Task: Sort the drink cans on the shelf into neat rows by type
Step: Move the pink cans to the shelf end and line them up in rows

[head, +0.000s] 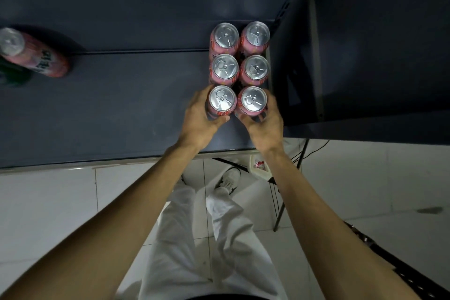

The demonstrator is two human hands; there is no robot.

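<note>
Nearest me, my left hand [198,119] wraps the front-left can [222,102], thumb curled across its near side, fingers round its left flank. My right hand [264,120] holds the front-right can [253,101] the same way from the right. Both cans stand upright on the dark shelf [109,109], touching each other, close to the shelf's front edge.

Just behind them sits the middle pair [239,69], and behind that the back pair [239,36], all pink, all upright, making two columns of three hard against the right-hand upright [280,61] of the rack.

I judge the step in hand to be squaring up this front pair. To do it well I would push both cans straight back together with even pressure until they touch the middle pair, keeping them flush side to side, and let go only once they stand steady. Squeezing inward too hard could tip one.

Far off at the shelf's left, one more pink can [31,53] stands well apart, blurred, with something green [14,75] beside it that I cannot identify.
</note>
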